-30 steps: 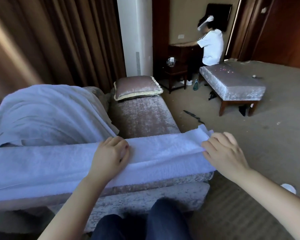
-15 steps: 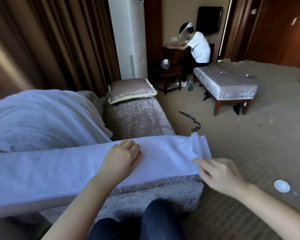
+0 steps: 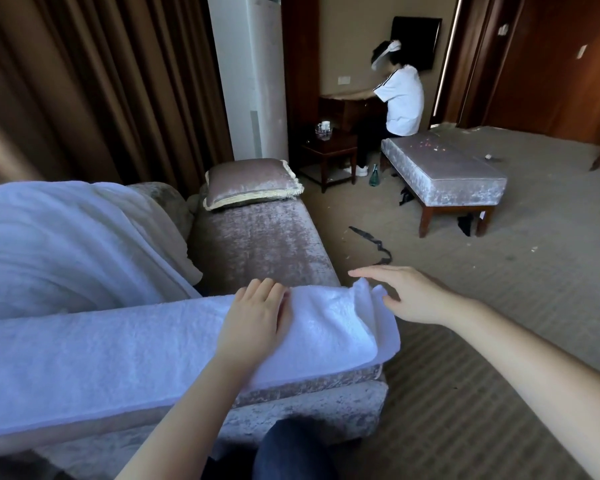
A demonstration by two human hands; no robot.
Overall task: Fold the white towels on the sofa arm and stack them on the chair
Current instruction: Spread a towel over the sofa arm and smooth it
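A long white towel [image 3: 101, 355], folded into a narrow strip, lies along the velvet sofa arm [image 3: 312, 386] across the lower part of the view. My left hand [image 3: 257, 317] lies flat on the towel near its right end, fingers straight. My right hand [image 3: 406, 296] hovers at the towel's right end with fingers spread and straight; its thumb is close to the end, which curls up in loose layers. More white towels [image 3: 66, 244] are heaped over the sofa back at the left.
The sofa seat [image 3: 257, 244] with a cushion [image 3: 250, 183] stretches away beyond the arm. A velvet bench [image 3: 444, 174] stands on the carpet at the right, with a person sitting on its far end at a desk. A black strap [image 3: 374, 244] lies on the floor.
My right hand has risen from below the towel's right end to its far corner and opened out. The towel end has curled up over the arm. The left hand stays pressed on the towel.
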